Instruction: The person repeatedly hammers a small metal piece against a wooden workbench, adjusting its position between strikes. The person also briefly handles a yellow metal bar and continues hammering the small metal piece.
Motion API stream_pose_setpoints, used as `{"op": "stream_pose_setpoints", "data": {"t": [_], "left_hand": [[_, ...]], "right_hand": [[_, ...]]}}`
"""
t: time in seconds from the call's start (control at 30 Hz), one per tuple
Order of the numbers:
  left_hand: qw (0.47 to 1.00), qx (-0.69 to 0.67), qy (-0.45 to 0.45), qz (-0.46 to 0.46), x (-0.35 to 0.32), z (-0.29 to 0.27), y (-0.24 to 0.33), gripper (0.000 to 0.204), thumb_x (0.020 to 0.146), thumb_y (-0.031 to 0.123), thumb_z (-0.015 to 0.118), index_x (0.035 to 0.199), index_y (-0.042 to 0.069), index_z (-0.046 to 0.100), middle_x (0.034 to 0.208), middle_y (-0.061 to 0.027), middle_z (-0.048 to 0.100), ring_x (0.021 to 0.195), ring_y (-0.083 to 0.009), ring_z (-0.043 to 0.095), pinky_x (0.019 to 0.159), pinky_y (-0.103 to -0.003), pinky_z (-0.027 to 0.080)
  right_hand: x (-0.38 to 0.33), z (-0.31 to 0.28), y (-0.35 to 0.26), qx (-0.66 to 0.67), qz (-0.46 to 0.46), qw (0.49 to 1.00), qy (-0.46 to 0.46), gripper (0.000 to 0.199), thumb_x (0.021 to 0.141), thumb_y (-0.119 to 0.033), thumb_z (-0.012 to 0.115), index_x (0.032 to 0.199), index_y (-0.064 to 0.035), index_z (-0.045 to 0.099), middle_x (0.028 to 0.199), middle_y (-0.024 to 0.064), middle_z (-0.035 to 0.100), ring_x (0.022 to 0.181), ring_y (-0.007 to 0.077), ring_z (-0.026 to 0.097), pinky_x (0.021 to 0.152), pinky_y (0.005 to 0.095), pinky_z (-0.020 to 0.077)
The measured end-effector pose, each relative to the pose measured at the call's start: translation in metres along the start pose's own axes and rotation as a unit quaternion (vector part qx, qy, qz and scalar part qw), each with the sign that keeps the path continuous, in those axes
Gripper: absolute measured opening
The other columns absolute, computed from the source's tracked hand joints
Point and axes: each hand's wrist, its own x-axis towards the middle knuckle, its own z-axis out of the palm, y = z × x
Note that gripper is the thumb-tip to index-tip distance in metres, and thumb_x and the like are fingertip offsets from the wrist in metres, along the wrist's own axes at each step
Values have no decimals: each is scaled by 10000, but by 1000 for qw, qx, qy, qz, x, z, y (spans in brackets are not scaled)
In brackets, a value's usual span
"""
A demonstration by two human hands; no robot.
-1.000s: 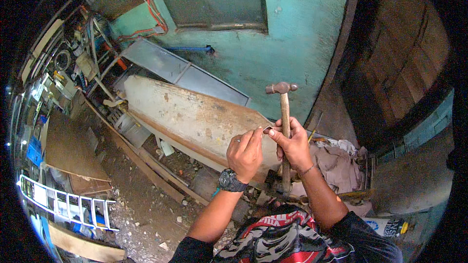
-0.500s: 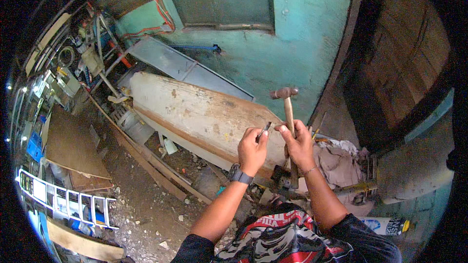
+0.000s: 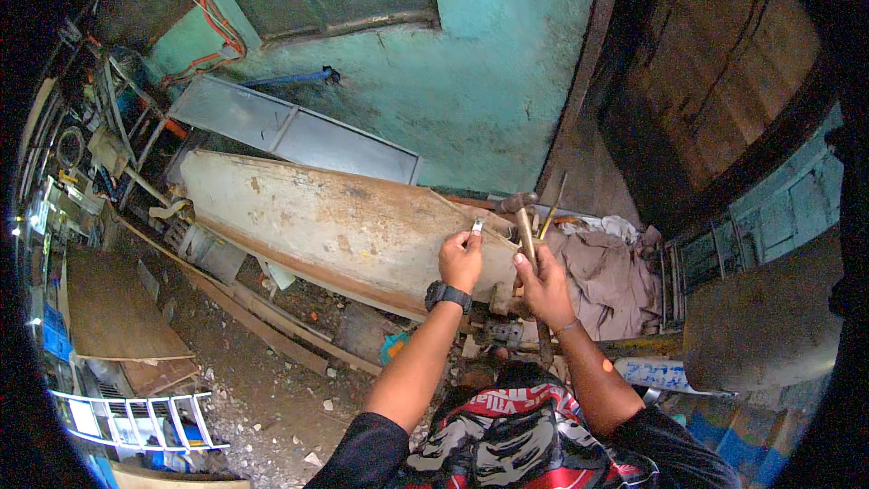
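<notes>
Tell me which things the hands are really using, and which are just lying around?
In use:
- hammer, gripped by the right hand
- small metal piece, pinched by the left hand
- long worn wooden board, under both hands

Just lying about:
- brownish cloth
- white ladder
- grey metal sheet against the wall
- flat wooden panel

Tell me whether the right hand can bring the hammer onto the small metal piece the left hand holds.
Probably yes: the right hand grips the hammer, its head just beside the small metal piece pinched by the left hand; nothing lies between.
</notes>
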Motion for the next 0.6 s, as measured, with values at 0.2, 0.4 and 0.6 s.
{"op": "stream_pose_setpoints", "data": {"t": [0.2, 0.4, 0.6], "left_hand": [[997, 73, -3, -29, -4, -5, 16, 339, 931, 353, 637, 850, 33, 715, 666, -138, 661, 631, -332, 634, 605, -439, 458], [996, 86, 21, -18, -3, -2, 11, 317, 927, 351, 639, 881, 55, 742, 762, -186, 700, 726, -383, 672, 665, -471, 495], [992, 95, -7, -84, -2, -1, 11, 316, 920, 363, 646, 920, 66, 756, 830, -198, 717, 786, -408, 680, 705, -472, 512]], "right_hand": [[5, 12, -5, -114, -1, 993, -25, 264, 1009, -254, 594, 1059, -6, 517, 717, 258, 615, 671, 443, 646, 597, 516, 468], [3, 14, -2, -112, -67, 990, 55, 226, 1006, -217, 589, 1079, -20, 508, 748, 293, 615, 690, 488, 639, 550, 532, 460], [-2, 26, 20, -213, -109, 970, 35, 318, 994, -199, 600, 1246, -22, 521, 798, 295, 642, 664, 472, 649, 549, 514, 491]]}}
